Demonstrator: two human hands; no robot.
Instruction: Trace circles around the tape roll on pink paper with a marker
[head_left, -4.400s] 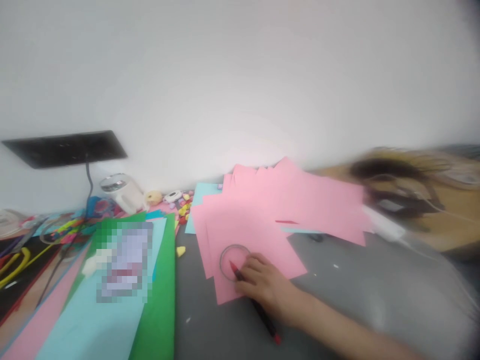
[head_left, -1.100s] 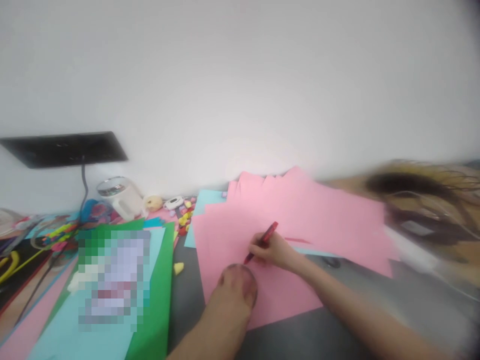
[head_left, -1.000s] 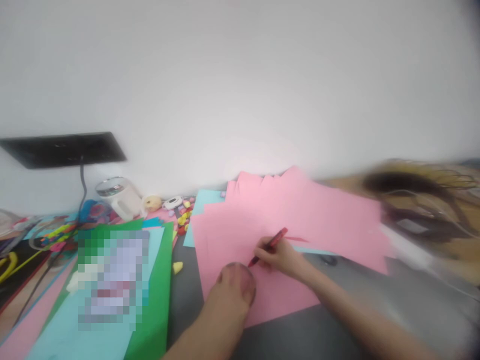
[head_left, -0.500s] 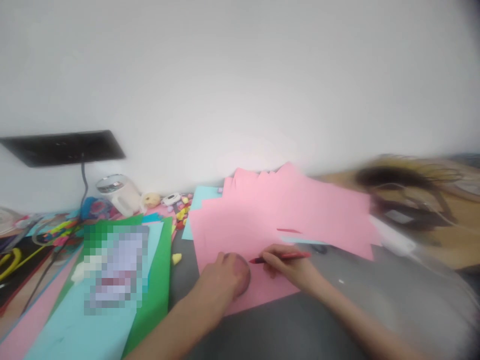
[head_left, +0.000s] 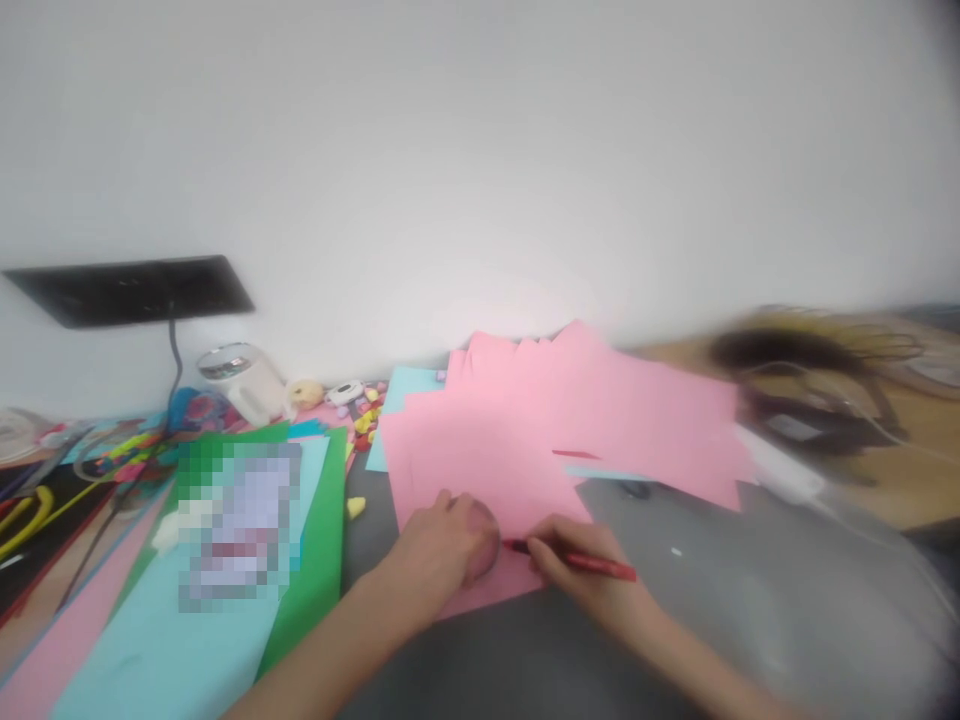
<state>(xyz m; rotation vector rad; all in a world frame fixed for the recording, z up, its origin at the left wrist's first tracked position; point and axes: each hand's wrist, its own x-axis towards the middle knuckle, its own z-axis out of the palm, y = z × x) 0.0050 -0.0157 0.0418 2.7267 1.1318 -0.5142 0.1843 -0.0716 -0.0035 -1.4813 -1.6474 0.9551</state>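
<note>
My left hand (head_left: pixel 439 545) presses a round, dull pink object (head_left: pixel 486 540) down on a sheet of pink paper (head_left: pixel 431 450); its fingers curl over the object and hide much of it. A red pen (head_left: pixel 600 566) is pinched in my right hand (head_left: pixel 574 570). The pen's tip touches or almost touches the right edge of the round object, low on the sheet. Farther back, a red pen cap or strip (head_left: pixel 576 455) lies on the pink paper.
Fanned pink sheets (head_left: pixel 637 410) lean toward the wall. Left are green paper (head_left: pixel 322 560), light blue paper (head_left: pixel 165 640), a blurred-out phone-like shape (head_left: pixel 247 520) and a white cup-like appliance (head_left: pixel 244 380). A yellow piece (head_left: pixel 356 507) lies nearby. Cables and a dark item (head_left: pixel 810 420) sit right.
My right hand has moved down along the round object's right side, and the pen now tilts down to the right. My left hand stays on the object.
</note>
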